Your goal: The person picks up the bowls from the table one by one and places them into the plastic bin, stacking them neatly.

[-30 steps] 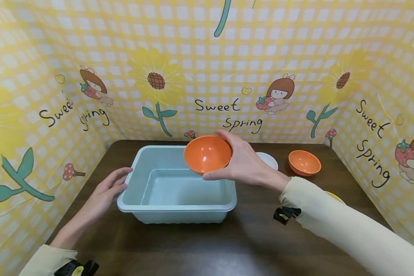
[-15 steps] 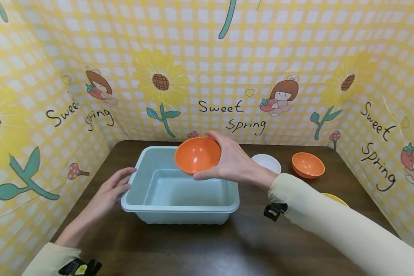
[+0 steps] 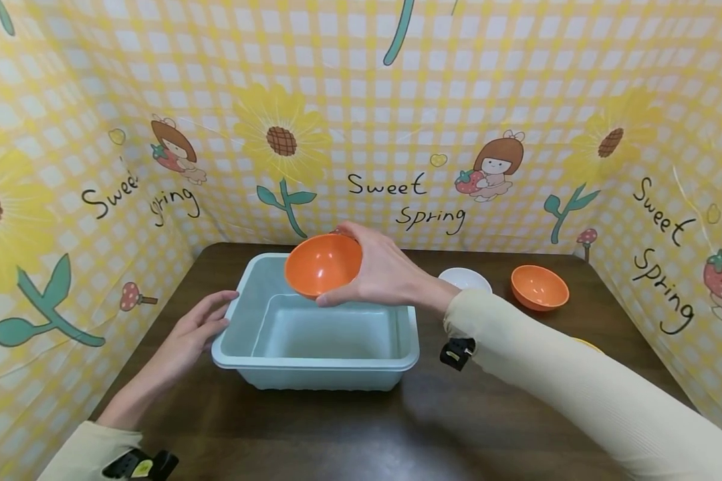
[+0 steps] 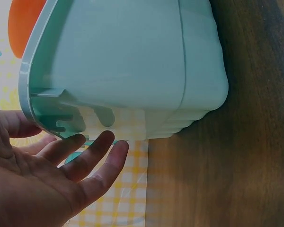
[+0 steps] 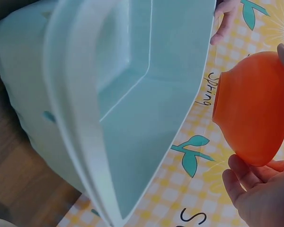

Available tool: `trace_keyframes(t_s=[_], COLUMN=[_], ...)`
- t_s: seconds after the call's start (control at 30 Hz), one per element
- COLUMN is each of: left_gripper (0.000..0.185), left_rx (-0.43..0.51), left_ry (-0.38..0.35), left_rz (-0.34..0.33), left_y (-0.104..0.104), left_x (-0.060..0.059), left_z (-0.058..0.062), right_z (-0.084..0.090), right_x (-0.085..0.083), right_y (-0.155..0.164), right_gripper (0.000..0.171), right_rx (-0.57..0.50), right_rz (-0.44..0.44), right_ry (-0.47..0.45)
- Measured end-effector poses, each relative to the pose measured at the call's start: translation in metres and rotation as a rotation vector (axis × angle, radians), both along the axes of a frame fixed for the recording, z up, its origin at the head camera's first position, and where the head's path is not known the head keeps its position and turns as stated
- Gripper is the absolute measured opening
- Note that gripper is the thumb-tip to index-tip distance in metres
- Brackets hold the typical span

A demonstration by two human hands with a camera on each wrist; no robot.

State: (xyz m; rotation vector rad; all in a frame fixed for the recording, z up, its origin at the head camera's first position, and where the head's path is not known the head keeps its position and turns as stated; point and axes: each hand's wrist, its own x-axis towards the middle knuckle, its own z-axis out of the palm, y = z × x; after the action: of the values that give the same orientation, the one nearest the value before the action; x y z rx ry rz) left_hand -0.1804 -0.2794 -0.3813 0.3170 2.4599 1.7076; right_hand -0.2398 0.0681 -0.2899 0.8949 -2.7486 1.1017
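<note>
My right hand (image 3: 385,270) grips an orange bowl (image 3: 321,266) by its side, thumb at the near rim and fingers at the far side. The bowl is tilted with its inside toward me, held over the back part of a pale blue plastic basin (image 3: 319,374). In the right wrist view, the bowl's outside and foot (image 5: 217,99) show beside the basin's rim. My left hand (image 3: 197,329) touches the basin's left rim with relaxed, spread fingers; in the left wrist view the fingers (image 4: 85,161) lie along its outer end wall (image 4: 128,118). Nothing shows inside the basin.
A white bowl (image 3: 464,278) stands right of the basin, partly behind my right arm. Farther right is a second orange bowl (image 3: 539,287). A yellow rim (image 3: 588,345) peeks out behind my sleeve. Patterned yellow cloth (image 3: 361,107) encloses the dark wooden table (image 3: 337,434).
My right hand has carried the orange bowl leftward across the back of the basin. The left hand keeps its place at the rim. The view has shifted slightly.
</note>
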Motion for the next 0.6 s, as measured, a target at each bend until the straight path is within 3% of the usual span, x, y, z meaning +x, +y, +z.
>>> trace_keyframes(t_s=[0.33, 0.6], left_gripper=[0.049, 0.049], left_rx=[0.014, 0.024], left_ry=[0.002, -0.005], left_rz=[-0.008, -0.01], left_y=[0.0, -0.001], left_x=[0.0, 0.0], left_z=[0.001, 0.001], right_z=[0.006, -0.005], right_x=[-0.008, -0.017], right_y=[-0.017, -0.028], right_gripper=[0.117, 0.115], right_rx=[0.067, 0.079], right_rz=[0.004, 0.032], right_ry=[-0.02, -0.051])
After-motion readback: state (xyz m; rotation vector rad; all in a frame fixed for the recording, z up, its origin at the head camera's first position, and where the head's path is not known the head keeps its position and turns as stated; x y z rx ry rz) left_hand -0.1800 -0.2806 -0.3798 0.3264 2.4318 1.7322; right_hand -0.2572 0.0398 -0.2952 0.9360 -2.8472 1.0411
